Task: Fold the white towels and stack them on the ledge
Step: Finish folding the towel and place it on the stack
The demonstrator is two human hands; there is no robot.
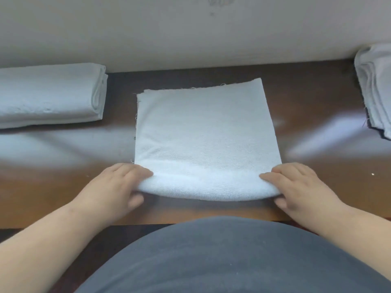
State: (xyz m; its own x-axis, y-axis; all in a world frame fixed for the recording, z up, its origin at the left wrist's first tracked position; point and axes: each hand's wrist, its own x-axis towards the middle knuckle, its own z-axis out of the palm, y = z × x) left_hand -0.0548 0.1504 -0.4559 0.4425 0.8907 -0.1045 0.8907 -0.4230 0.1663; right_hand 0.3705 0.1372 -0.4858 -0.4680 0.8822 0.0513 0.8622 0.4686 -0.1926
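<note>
Pinching the near folded edge of the white towel [208,132] at both corners, my left hand [118,185] and right hand [300,185] are lifting evenly, aiming to match its far edge, right of the folded stack [50,94].

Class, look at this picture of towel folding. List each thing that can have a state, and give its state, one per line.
Middle towel: lying flat on the brown surface, near edge lifted and curled over.
Left hand: pinches the towel's near left corner.
Right hand: pinches the towel's near right corner.
Left stack of towels: folded, against the wall.
Right pile of towels: layered loosely, partly out of view.
</note>
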